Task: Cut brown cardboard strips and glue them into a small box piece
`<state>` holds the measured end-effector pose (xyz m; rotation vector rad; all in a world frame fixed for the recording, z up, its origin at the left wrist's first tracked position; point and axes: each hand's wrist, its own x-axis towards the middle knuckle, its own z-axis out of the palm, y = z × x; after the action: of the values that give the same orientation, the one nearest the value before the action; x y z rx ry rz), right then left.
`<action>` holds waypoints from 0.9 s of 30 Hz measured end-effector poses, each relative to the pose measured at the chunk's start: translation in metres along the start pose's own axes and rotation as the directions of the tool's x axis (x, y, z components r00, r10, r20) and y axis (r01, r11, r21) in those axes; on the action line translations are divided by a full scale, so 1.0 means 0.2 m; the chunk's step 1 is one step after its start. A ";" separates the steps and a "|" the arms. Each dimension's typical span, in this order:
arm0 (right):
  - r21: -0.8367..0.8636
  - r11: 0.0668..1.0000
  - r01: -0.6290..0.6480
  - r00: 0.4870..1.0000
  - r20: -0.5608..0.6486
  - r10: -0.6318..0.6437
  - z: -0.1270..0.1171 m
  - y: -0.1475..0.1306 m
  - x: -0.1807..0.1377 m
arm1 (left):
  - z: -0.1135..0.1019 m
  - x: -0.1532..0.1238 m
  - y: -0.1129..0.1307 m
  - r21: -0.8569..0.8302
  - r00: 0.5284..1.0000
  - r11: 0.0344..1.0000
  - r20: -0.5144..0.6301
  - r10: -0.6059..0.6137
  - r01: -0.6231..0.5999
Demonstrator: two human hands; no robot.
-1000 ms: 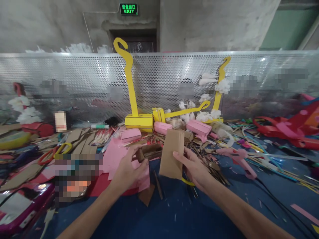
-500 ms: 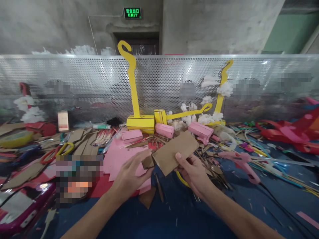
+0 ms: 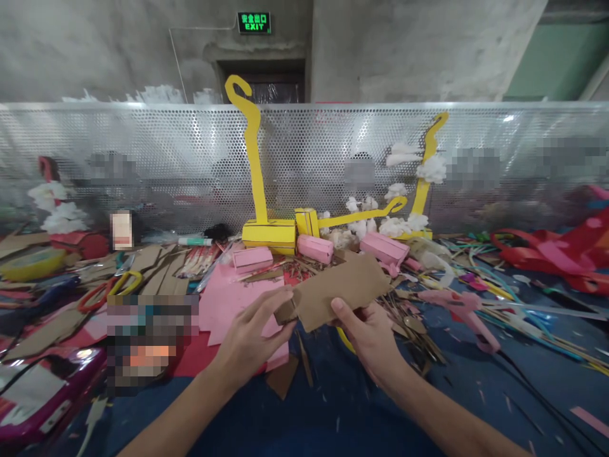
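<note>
A flat brown cardboard piece (image 3: 343, 289) is held above the cluttered blue tabletop (image 3: 304, 419), tilted with its long side nearly level. My right hand (image 3: 368, 336) grips its lower edge, thumb on the front face. My left hand (image 3: 250, 333) pinches a small brown cardboard block (image 3: 285, 311) that touches the left end of the flat piece. Pink paper sheets (image 3: 228, 301) lie beneath my left hand.
Yellow cardboard models (image 3: 266, 231) with hooked arms, pink boxes (image 3: 380, 247) and white cotton tufts stand against a perforated metal screen (image 3: 143, 158). Scissors (image 3: 107, 289) and cardboard cutouts lie left. A pink glue gun (image 3: 464, 308), sticks and red paper scraps spread right.
The cardboard piece has turned from upright to nearly level. My left hand has brought the small block up against its left end.
</note>
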<state>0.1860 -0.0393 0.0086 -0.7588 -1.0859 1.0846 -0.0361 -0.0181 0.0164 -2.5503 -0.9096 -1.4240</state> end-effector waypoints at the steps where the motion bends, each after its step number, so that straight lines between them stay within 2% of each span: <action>1: -0.015 1.000 -0.007 1.000 -0.004 0.007 0.00 0.00 0.00 | 0.00 0.00 -0.01 -0.004 1.000 1.000 0.007 0.019 -0.019; 7: -0.045 0.999 -0.008 1.000 -0.006 0.007 0.00 -0.01 -0.01 | 0.01 -0.01 -0.02 0.037 0.998 0.997 0.012 0.064 -0.065; 13: -0.054 0.998 -0.026 1.000 -0.015 0.025 -0.01 -0.01 -0.01 | 0.00 0.00 0.00 -0.010 0.999 1.000 0.021 0.026 -0.026; 15: -0.045 0.999 -0.029 0.999 -0.023 0.028 0.00 -0.01 -0.01 | 0.00 0.01 0.01 -0.059 0.997 0.996 0.025 -0.072 0.073; 17: -0.012 1.000 -0.026 0.999 -0.045 0.026 0.00 -0.02 -0.01 | 0.00 0.02 0.01 -0.146 0.974 0.963 0.016 -0.226 0.226; 20: 0.043 0.999 -0.019 0.997 -0.069 0.022 0.00 -0.04 0.00 | 0.01 0.03 -0.02 -0.345 0.894 0.846 -0.041 -0.447 0.407; 22: 0.051 0.999 -0.016 0.998 -0.062 0.019 -0.01 -0.05 0.01 | 0.02 0.03 -0.06 -0.416 0.845 0.786 -0.069 -0.530 0.458; 23: 0.049 0.999 -0.014 0.998 -0.053 0.017 -0.01 -0.05 0.01 | 0.02 0.04 -0.09 -0.406 0.837 0.780 -0.063 -0.544 0.476; 25: 0.045 0.999 -0.010 0.999 -0.035 0.011 -0.02 -0.05 0.02 | 0.01 0.04 -0.12 -0.329 0.861 0.816 -0.018 -0.508 0.475; 27: 0.045 0.999 -0.006 1.000 -0.029 0.007 -0.03 -0.05 0.03 | -0.01 0.05 -0.12 -0.221 0.910 0.887 0.009 -0.414 0.406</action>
<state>0.1954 -0.0369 0.0184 -0.7407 -1.0322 1.0969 -0.0470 0.0054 0.0201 -2.5714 -1.4303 -1.7643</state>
